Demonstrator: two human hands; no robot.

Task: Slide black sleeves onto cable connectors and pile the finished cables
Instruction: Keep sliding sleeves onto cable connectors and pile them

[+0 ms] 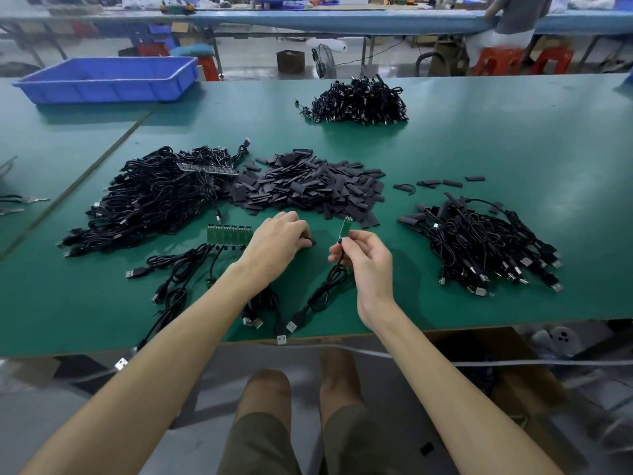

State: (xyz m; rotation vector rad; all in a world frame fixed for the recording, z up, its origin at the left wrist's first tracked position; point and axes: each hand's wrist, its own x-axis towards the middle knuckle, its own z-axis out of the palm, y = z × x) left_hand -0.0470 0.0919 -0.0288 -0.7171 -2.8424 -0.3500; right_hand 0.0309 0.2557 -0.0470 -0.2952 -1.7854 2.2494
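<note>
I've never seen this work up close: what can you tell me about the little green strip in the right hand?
The green strip looks like a narrow bare circuit board, held nearly upright. The right hand pinches its lower end, where a black cable joins it and loops down to a USB plug on the green table. No black sleeve covers it.

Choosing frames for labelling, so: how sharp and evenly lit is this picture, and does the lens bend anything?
Head view: the left hand and the right hand pinching a cable are sharp; the far bench and seated person are blurred; the wide lens bows the table edge and stretches the forearms; light is soft and even, with faint shadows by the hands and little glare.
</note>
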